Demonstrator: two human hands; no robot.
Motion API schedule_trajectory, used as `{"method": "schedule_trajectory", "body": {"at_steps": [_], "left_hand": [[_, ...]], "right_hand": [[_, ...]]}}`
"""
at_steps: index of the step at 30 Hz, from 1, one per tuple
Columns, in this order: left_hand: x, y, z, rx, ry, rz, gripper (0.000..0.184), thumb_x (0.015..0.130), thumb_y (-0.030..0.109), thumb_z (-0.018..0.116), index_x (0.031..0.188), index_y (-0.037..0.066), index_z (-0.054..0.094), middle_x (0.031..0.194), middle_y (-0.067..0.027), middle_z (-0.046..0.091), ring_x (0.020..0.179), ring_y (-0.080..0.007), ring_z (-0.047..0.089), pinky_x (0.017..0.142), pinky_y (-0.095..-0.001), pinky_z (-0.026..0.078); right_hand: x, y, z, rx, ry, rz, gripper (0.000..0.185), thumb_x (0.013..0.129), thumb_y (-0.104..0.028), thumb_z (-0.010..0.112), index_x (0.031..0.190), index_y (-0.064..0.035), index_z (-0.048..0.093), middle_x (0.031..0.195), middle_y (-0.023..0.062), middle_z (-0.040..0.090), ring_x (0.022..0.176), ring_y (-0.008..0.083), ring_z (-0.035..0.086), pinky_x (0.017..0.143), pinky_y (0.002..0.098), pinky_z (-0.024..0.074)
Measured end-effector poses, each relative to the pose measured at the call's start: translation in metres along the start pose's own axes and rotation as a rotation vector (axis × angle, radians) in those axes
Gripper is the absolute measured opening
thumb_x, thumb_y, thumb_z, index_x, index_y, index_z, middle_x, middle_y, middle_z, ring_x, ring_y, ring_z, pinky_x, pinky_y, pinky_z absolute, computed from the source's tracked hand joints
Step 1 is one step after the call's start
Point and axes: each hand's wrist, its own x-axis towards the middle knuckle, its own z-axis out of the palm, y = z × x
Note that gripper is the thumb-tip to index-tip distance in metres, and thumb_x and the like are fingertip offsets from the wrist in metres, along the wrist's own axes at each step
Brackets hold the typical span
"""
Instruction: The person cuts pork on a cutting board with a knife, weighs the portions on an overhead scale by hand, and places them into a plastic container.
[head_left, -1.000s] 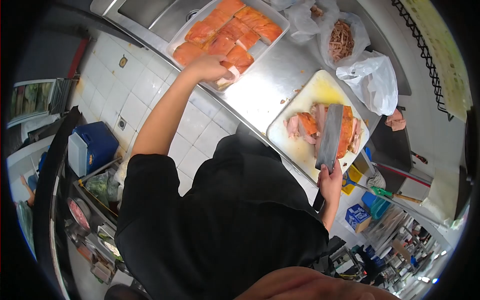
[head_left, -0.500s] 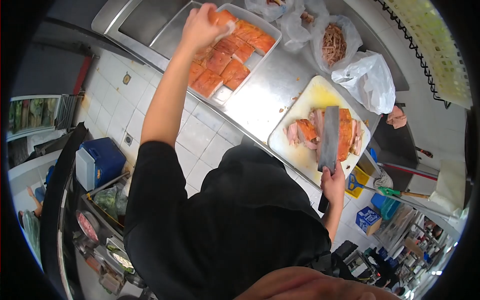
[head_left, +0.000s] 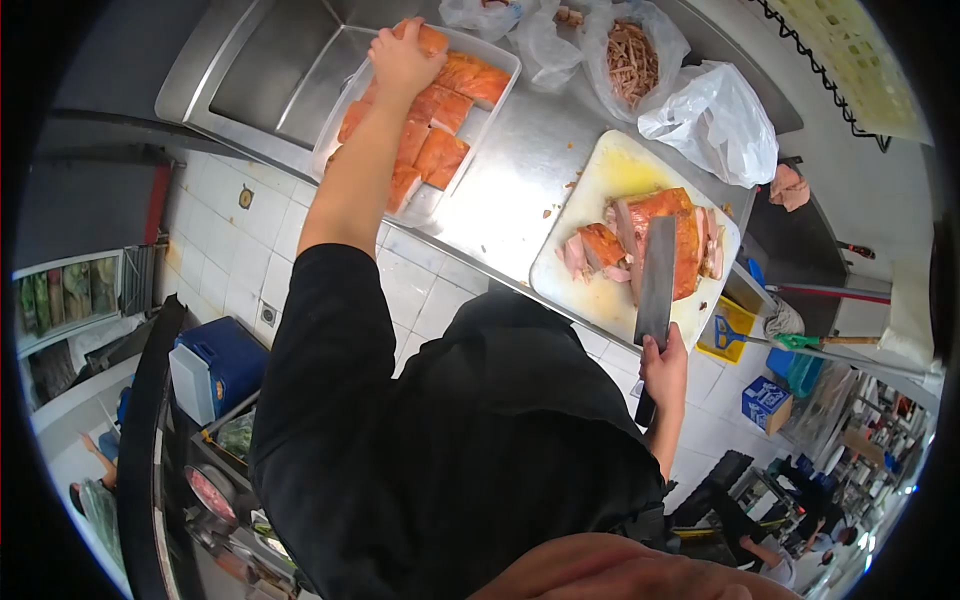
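Observation:
My left hand (head_left: 405, 62) reaches to the far end of a plastic tray (head_left: 478, 142), its fingers closed around a piece of roast pork (head_left: 430, 40). Several more browned, orange-skinned pieces (head_left: 441, 158) lie in that tray. In my right hand (head_left: 664, 372) is the dark handle of a cleaver (head_left: 656, 285). Its broad blade points away from me and lies over a larger chunk of roast pork (head_left: 685, 245), hiding part of it. This chunk sits on a white cutting board (head_left: 572, 292) with a yellow stain, beside smaller cut pieces (head_left: 597, 248).
Behind the board stand a bag of shredded brown strips (head_left: 632, 62) and a crumpled white plastic bag (head_left: 715, 125). The steel counter (head_left: 505, 190) ends close to my body. A blue cooler (head_left: 225, 365) stands at left, and another person's arm (head_left: 97, 455) shows at far left.
The view has shifted, so tray and board sit further left. My left hand stays at the tray's far end, now over the pork piece. The cleaver remains over the chunk.

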Motion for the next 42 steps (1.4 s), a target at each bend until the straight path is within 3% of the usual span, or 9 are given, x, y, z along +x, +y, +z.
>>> {"method": "schedule_trajectory", "body": {"at_steps": [7,9,13,16,19,22,27,33,42], "left_hand": [[-0.031,0.099,-0.032,-0.271,-0.203,0.01,0.069,0.079,0.047,0.076,0.134,0.01,0.058,0.122,-0.0202,0.062,0.115,-0.0311,0.059,0.098,-0.0419,0.048],[-0.031,0.115,-0.053,-0.085,-0.411,0.003,0.092,0.094,0.057,0.057,0.154,-0.004,0.024,0.139,-0.0223,0.051,0.134,-0.0356,0.047,0.113,-0.0423,0.037],[0.004,0.053,0.012,-0.593,-0.573,-0.092,0.094,0.091,0.058,0.062,0.155,0.002,0.023,0.142,-0.0254,0.048,0.137,-0.0386,0.041,0.114,-0.044,0.035],[-0.005,0.035,-0.006,-0.817,-0.215,-0.06,0.079,0.09,0.031,0.074,0.153,0.008,0.032,0.134,-0.0226,0.056,0.125,-0.03,0.053,0.106,-0.0405,0.043],[-0.018,0.022,-0.039,-1.195,-0.401,-0.325,0.054,0.092,0.022,0.071,0.139,0.005,0.05,0.118,-0.0157,0.066,0.107,-0.0212,0.062,0.095,-0.0339,0.049],[-0.037,0.011,-0.03,-1.092,-0.197,-0.054,0.028,0.092,0.015,0.069,0.117,0.004,0.064,0.097,-0.0054,0.068,0.089,-0.0133,0.062,0.082,-0.0272,0.05],[-0.106,0.084,-0.109,-1.48,-0.233,-0.227,0.024,0.092,0.006,0.068,0.115,0.0,0.064,0.096,-0.0007,0.068,0.088,-0.0092,0.062,0.083,-0.0217,0.049],[-0.221,0.194,-0.083,-0.975,-0.668,0.351,0.052,0.079,0.029,0.082,0.124,0.013,0.062,0.125,-0.0194,0.061,0.114,-0.0294,0.059,0.094,-0.0409,0.048],[-0.246,0.249,-0.063,-0.516,-0.877,0.436,0.067,0.073,0.034,0.081,0.13,0.012,0.055,0.124,-0.0186,0.058,0.112,-0.0348,0.059,0.095,-0.0443,0.048]], "right_hand": [[0.001,-0.016,-0.001,-0.019,-0.028,-0.056,0.017,0.096,-0.011,0.059,0.104,0.0012,0.052,0.062,0.0075,0.057,0.05,0.0153,0.054,0.048,0.0341,0.0439],[0.005,-0.019,-0.001,-0.043,-0.057,-0.079,0.016,0.096,-0.011,0.059,0.104,0.001,0.052,0.062,0.0064,0.056,0.049,0.0142,0.053,0.047,0.0332,0.0428],[0.002,-0.025,0.002,0.005,-0.083,-0.048,0.017,0.096,-0.01,0.059,0.108,0.0003,0.053,0.063,0.0037,0.056,0.05,0.0117,0.049,0.048,0.0307,0.0413],[0.005,-0.021,0.003,-0.004,-0.082,-0.057,0.017,0.096,-0.01,0.059,0.109,-0.0001,0.053,0.063,0.0029,0.056,0.051,0.0115,0.05,0.049,0.0307,0.0414],[0.003,-0.019,-0.001,-0.008,-0.073,-0.053,0.016,0.096,-0.009,0.058,0.109,-0.0009,0.054,0.063,0.0041,0.055,0.051,0.0116,0.05,0.048,0.0308,0.0412],[0.005,-0.024,-0.003,-0.091,-0.061,-0.046,0.017,0.095,-0.009,0.058,0.109,-0.0005,0.054,0.065,0.0082,0.058,0.054,0.0153,0.055,0.053,0.0338,0.0452],[0.004,-0.025,-0.01,-0.143,0.024,-0.146,0.023,0.093,-0.014,0.061,0.109,0.0011,0.053,0.077,0.0246,0.065,0.069,0.0391,0.065,0.067,0.0442,0.0498],[0.001,-0.008,-0.022,-0.07,0.128,-0.14,0.025,0.092,-0.015,0.062,0.109,0.0006,0.053,0.081,0.0287,0.064,0.078,0.0494,0.061,0.069,0.0476,0.0487],[-0.013,0.032,-0.035,0.008,0.202,-0.056,0.026,0.092,-0.016,0.062,0.11,0.0011,0.053,0.081,0.0288,0.064,0.082,0.049,0.063,0.07,0.048,0.0489]]}}
